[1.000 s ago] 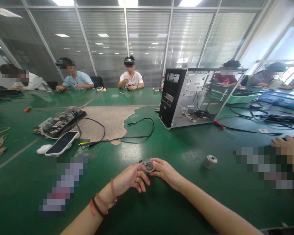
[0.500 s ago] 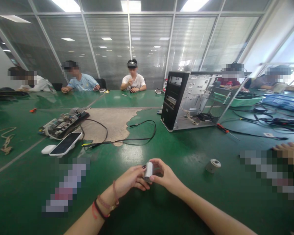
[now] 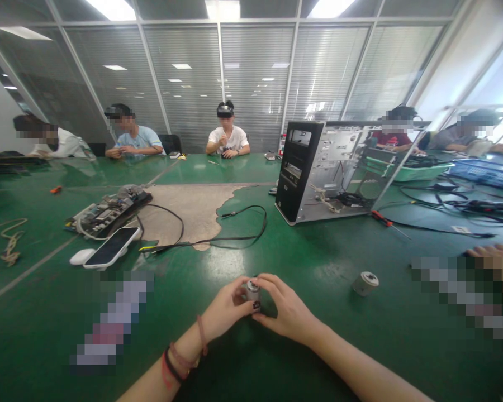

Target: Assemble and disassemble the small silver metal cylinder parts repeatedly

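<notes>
Head view: two hands point(image 3: 229, 306) point(image 3: 290, 308) hold one of two cylinders point(image 3: 253, 294) point(image 3: 365, 284).

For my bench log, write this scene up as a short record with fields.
left hand: fingers and thumb on a small metal cylinder
right hand: gripping the same cylinder from its right
cylinder pose: roughly upright; base contact unclear
second cylinder: on the green table, right of both hands
beyond the hands: open computer case
farther left: phone, circuit board
right edge: another person's hand
</notes>
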Demonstrator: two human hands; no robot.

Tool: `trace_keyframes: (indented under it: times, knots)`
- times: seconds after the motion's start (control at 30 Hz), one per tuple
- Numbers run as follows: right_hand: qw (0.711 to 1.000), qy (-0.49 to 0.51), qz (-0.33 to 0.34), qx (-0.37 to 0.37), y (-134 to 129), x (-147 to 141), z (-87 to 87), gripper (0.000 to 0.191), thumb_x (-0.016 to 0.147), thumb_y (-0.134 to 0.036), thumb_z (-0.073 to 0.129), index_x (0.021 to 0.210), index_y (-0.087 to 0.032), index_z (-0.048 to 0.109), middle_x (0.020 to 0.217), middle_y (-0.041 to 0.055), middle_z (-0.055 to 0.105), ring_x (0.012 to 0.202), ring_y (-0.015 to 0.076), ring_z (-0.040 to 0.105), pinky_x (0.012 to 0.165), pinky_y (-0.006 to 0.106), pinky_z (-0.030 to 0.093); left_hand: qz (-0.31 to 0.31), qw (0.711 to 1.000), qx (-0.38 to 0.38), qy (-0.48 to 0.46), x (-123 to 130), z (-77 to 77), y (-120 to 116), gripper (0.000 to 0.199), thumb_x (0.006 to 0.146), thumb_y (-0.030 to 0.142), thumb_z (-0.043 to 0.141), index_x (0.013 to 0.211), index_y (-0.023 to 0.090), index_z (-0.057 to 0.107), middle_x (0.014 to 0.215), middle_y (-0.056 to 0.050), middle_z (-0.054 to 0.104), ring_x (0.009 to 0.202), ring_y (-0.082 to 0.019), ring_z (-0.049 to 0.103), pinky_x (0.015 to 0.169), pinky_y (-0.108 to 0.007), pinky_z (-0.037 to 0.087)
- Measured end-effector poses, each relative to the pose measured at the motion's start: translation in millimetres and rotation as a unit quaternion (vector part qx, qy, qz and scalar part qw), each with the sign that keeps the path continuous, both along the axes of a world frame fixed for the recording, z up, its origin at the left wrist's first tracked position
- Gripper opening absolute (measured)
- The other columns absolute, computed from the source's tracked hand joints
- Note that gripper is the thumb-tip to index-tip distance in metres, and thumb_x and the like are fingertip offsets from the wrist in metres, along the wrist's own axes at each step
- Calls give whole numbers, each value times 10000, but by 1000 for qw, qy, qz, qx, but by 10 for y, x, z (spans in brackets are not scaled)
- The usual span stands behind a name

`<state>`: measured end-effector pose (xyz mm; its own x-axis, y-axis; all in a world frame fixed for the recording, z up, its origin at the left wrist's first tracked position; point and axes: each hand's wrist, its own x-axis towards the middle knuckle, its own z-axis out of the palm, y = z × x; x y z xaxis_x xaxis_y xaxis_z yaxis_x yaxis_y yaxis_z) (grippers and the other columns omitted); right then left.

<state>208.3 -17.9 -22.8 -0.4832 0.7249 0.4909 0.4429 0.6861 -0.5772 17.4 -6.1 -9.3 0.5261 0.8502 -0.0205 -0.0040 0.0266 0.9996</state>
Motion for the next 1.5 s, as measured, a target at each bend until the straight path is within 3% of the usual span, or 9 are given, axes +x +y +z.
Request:
trace_keyframes:
  times: [0.1,0.3,0.8,1.03,1.5]
  knots:
    - [1000,-5,4,26,-1,19,0,678,736,-228,655,1338,-279,347,1267,108,473,1174,264,468,976,427,407,-2,999,40,3,15,88,-14,332,771,227,667,1070,163,536,967,-58,639,913,-198,605,810,-289,467]
    - [999,-7,23,32,-7,47,41,697,726,-235,663,1340,-280,337,1278,111,464,1179,263,461,970,428,412,22,993,104,43,17,186,-33,308,796,225,636,1082,158,545,1009,-70,636,946,-217,604,855,-302,463]
    - [1000,-6,16,16,-22,54,74,640,740,-238,644,1304,-209,341,1271,126,459,1186,238,448,989,397,406,33,978,182,97,7,131,-10,313,788,103,562,1092,173,533,1027,-38,620,946,-181,605,868,-287,479]
    - [999,35,16,0,-3,54,77,563,789,-257,607,1295,-199,368,1242,114,479,1196,219,436,1012,376,385,54,950,255,170,33,170,-24,249,752,124,597,994,179,586,963,-32,611,925,-184,573,842,-283,453]
    - [997,44,31,-50,18,1,131,441,811,-224,576,1235,-210,456,1179,90,516,1126,200,477,977,354,404,5,950,209,231,10,146,24,309,732,134,569,1038,173,585,955,-10,669,851,-174,615,772,-255,457]
